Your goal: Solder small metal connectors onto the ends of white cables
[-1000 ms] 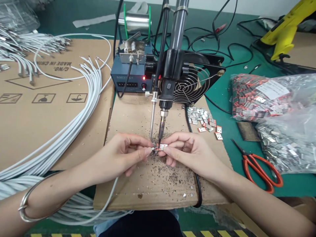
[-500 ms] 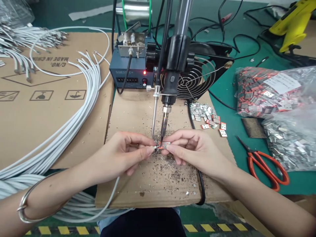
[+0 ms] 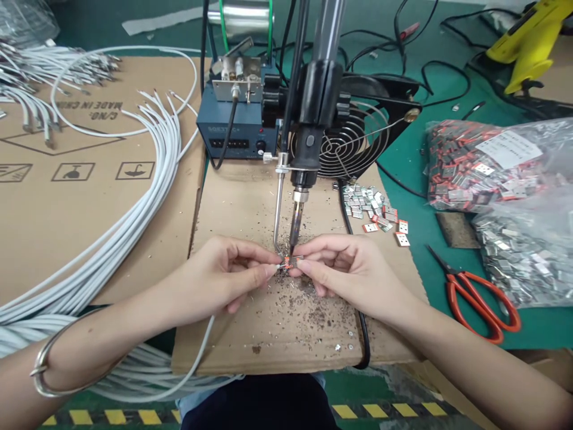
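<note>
Cardboard (image 3: 233, 334) lay under the iron (image 3: 308, 146), left hand (image 3: 235, 272) was pinched closed on a cable (image 3: 205, 344), right hand (image 3: 347, 269) on a connector (image 3: 292, 262).

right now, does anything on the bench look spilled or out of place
Yes: dark crumbs are scattered over the cardboard below the soldering iron, between and below the left hand and right hand. They look like spilled debris, loose rather than contained.

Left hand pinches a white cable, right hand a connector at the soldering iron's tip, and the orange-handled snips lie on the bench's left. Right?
No: the orange-handled snips lie on the right of the bench, as the head view shows. The left hand does pinch a white cable, the right hand a connector at the soldering iron's tip.
</note>
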The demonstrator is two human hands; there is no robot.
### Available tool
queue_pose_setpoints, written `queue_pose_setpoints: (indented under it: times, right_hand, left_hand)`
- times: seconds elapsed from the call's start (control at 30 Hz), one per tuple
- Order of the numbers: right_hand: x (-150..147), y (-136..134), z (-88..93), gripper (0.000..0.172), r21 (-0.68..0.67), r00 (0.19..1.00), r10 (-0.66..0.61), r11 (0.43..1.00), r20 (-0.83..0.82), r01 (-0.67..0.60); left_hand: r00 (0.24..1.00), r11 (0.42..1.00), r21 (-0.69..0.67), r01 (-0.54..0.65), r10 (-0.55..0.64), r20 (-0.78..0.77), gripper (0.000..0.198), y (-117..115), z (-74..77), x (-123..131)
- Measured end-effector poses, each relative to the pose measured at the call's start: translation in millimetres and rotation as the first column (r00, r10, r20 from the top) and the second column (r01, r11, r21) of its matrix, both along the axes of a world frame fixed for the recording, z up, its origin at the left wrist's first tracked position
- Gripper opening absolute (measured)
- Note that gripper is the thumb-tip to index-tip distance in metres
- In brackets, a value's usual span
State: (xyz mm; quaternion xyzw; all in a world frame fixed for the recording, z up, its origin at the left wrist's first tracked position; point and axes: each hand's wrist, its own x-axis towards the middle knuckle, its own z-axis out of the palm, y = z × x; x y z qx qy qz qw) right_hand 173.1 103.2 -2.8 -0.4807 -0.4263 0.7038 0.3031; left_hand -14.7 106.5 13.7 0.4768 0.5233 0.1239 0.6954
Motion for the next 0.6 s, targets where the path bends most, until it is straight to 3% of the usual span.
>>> queue_pose_setpoints:
  times: [0.33,0.6]
  right_hand:
    - [2.4,0.7,0.2,0.007,0.042,1.000,0.014,0.999,0.014,-0.015]
    - [6.0,0.3,-0.7,0.007,0.046,0.999,0.049,0.998,0.003,-0.049]
  left_hand:
    - [0.998,1.000,0.016,-0.002,0.003,-0.068,0.012,1.6,4.4,5.7]
    - [1.000,1.000,0.009,-0.022,0.022,-0.013,0.013,0.1,3.1,5.0]
